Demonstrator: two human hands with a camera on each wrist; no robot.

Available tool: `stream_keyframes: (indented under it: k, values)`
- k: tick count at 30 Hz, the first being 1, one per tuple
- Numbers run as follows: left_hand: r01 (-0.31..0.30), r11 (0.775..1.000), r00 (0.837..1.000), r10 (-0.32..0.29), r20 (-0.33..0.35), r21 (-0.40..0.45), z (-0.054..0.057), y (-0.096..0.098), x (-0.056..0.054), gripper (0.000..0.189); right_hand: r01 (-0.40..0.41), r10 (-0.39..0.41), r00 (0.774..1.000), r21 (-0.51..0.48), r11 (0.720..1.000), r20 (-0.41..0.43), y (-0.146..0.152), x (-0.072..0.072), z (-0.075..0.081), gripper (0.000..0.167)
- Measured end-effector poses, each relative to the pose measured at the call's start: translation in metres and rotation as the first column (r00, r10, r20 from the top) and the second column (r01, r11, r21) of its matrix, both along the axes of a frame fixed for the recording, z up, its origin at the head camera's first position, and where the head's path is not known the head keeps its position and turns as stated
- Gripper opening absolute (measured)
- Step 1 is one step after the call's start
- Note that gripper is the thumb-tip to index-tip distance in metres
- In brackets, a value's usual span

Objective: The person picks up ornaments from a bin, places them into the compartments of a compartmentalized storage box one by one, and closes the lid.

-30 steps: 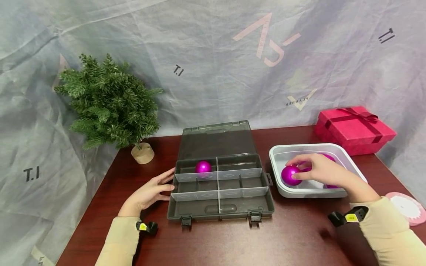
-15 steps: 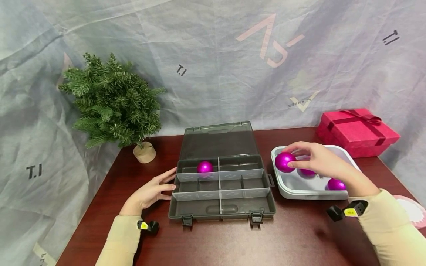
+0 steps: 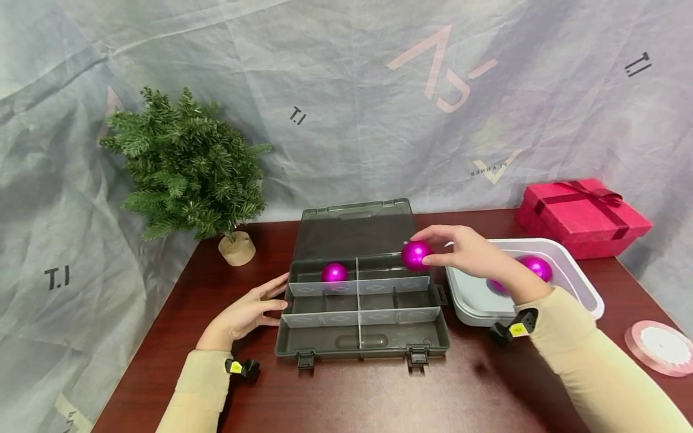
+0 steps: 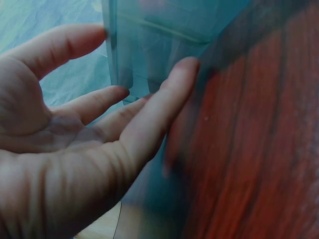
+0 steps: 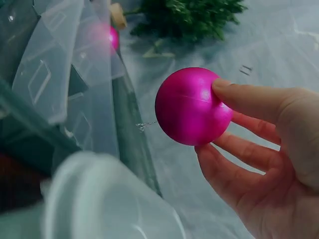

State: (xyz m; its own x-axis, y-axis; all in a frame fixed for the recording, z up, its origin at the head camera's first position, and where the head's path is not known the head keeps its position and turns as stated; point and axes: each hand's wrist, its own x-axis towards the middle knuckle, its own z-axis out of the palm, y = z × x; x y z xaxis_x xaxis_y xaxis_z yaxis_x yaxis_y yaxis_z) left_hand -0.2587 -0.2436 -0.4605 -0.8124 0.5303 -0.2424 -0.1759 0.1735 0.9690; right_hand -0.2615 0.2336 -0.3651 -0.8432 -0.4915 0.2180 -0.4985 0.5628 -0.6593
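Note:
A shiny magenta Christmas ball (image 3: 415,255) is pinched between the thumb and fingers of my right hand (image 3: 470,252), above the back right compartment of a grey divided plastic case (image 3: 361,343). In the right wrist view a small silvery hanger sticks out of the held ball (image 5: 189,109). Another magenta ball (image 3: 334,273) lies in the back left compartment. The case's lid (image 3: 354,231) is folded back. My left hand (image 3: 246,313) rests its spread fingertips against the case's left side; in the left wrist view the fingers (image 4: 164,99) are fairly straight.
Right of the case stands a white tub (image 3: 587,294) with more magenta balls (image 3: 536,269), partly hidden by my right forearm. A red gift box (image 3: 585,216) sits behind it, a pink ribbon roll (image 3: 660,347) at the right edge. A small artificial fir tree (image 3: 186,168) stands back left.
My right hand has lifted a magenta ball out of the white tub and carried it left, over the case. The left hand stays against the case's side.

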Motion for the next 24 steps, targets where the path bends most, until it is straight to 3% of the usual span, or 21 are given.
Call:
stream_keyframes:
  k: [6,11,24]
  values:
    - [-0.006,1.000,1.000,0.006,0.002,-0.002,0.000,0.000,0.000,0.074,-0.100,0.099,0.995,0.042,0.994,0.023,-0.029,-0.018,-0.010,0.039]
    - [-0.018,1.000,1.000,0.018,0.005,-0.010,0.000,0.000,0.001,0.075,-0.130,0.127,0.991,0.121,0.984,0.037,-0.045,-0.027,-0.015,0.039]
    - [-0.022,1.000,1.000,0.022,0.004,-0.011,0.000,0.001,0.001,0.074,-0.202,0.185,0.977,0.180,0.963,0.109,-0.065,-0.036,-0.029,0.039]
